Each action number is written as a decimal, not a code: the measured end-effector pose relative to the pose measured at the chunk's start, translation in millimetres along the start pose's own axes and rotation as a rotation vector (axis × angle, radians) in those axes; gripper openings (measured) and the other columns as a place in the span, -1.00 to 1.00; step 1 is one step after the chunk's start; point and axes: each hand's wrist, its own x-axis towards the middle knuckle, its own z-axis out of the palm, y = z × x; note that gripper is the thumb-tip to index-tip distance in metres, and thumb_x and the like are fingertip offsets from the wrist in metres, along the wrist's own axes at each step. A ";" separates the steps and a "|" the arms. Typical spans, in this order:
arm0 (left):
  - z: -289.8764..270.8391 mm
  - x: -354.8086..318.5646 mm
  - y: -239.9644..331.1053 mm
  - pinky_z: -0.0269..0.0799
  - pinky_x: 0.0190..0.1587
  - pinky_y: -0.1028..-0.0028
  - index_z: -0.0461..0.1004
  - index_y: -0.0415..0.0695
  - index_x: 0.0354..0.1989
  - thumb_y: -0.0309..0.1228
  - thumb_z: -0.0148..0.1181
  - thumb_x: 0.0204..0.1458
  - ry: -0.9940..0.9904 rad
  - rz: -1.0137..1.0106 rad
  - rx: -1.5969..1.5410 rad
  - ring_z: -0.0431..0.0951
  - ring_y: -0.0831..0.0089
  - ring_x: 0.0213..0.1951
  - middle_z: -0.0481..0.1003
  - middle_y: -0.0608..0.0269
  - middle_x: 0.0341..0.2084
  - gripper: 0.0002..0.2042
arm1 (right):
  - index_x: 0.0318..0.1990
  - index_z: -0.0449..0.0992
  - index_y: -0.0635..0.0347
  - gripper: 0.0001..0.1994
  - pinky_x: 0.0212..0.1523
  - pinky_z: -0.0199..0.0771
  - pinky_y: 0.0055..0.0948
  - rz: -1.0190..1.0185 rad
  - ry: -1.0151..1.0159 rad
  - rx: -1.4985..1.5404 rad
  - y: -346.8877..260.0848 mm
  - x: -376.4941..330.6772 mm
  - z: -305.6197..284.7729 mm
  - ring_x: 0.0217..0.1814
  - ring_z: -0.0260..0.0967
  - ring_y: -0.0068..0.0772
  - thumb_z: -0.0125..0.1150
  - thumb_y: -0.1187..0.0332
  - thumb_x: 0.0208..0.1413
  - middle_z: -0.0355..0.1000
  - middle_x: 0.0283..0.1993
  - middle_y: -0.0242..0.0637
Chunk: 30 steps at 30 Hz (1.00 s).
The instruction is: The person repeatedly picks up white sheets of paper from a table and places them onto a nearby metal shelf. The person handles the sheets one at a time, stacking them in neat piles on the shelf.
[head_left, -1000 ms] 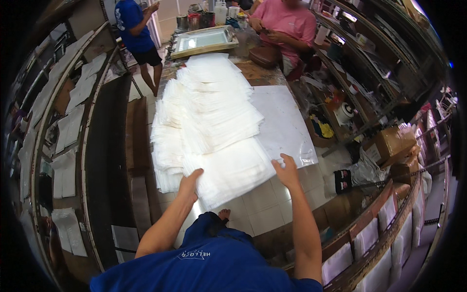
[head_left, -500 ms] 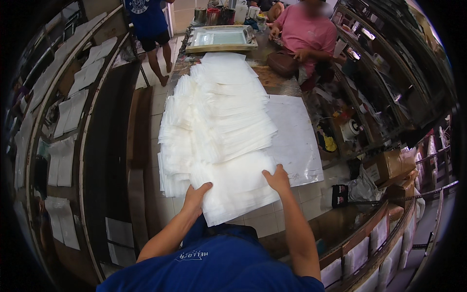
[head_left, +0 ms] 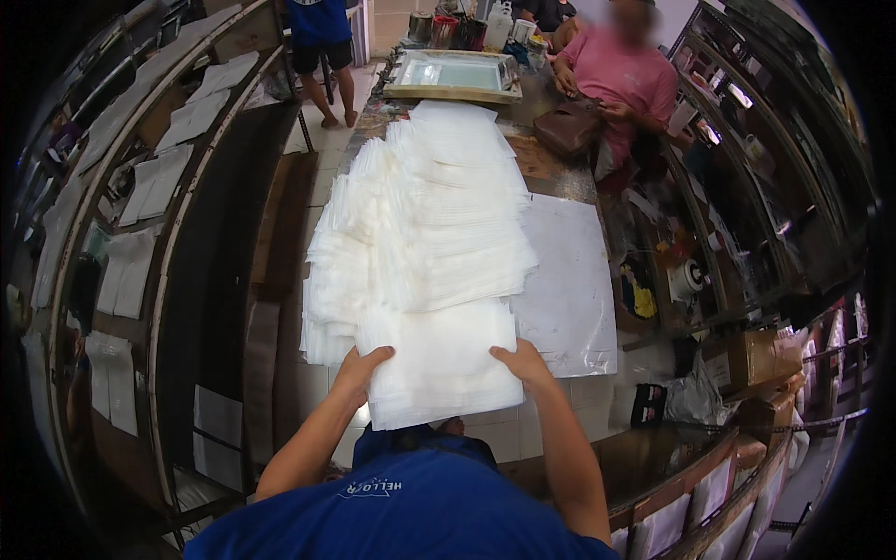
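Note:
A stack of thin white translucent sheets [head_left: 443, 369] lies at the near end of the table and overhangs its front edge. My left hand [head_left: 362, 371] grips the stack's left edge, thumb on top and fingers hidden beneath. On the opposite edge my right hand [head_left: 525, 362] has the same hold, its thumb pressed on the upper surface. Beyond the stack, a long fanned pile of similar white sheets [head_left: 439, 215] runs up the table in overlapping layers. The near stack touches the front of that pile.
A flat pale sheet [head_left: 569, 280] covers the table's right side. At the far end lie a framed screen [head_left: 453, 75] and paint cans [head_left: 443, 33]. A person in pink [head_left: 621, 75] sits at the right with a brown bag [head_left: 567, 129]. Shelves [head_left: 177, 215] flank the left; cardboard boxes [head_left: 761, 359] stand right.
The near stack has turned from a slant to nearly square with me, and its edges look more even. My right hand has come slightly left and lower. The view has shifted a little.

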 end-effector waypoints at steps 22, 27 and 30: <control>14.0 -6.4 12.1 0.56 -0.12 0.22 0.19 -0.41 0.12 -0.36 0.28 -0.08 0.065 -0.085 0.051 0.57 0.17 -0.14 0.45 -0.10 -0.10 -0.38 | 0.00 0.38 0.42 -0.50 0.01 0.40 -0.27 -0.202 0.152 -0.056 51.5 8.9 22.8 -0.02 0.45 -0.03 0.27 0.26 -0.06 0.46 -0.06 0.10; 3.9 0.0 7.0 0.57 -0.14 0.24 0.19 -0.41 0.13 -0.37 0.27 -0.08 0.055 -0.081 0.068 0.57 0.16 -0.15 0.45 -0.10 -0.10 -0.39 | 0.02 0.39 0.45 -0.57 -0.04 0.42 -0.37 -0.155 0.050 0.104 24.6 -10.2 14.3 -0.07 0.45 -0.25 0.24 0.41 -0.01 0.47 -0.07 -0.04; 5.8 -2.4 5.4 0.56 -0.13 0.25 0.20 -0.40 0.14 -0.38 0.27 -0.08 0.034 -0.112 0.085 0.57 0.16 -0.14 0.45 -0.10 -0.09 -0.39 | -0.01 0.42 0.46 -0.63 -0.06 0.43 -0.38 -0.028 -0.018 0.174 2.9 -34.6 -0.3 -0.09 0.45 -0.31 0.22 0.45 0.01 0.47 -0.08 -0.08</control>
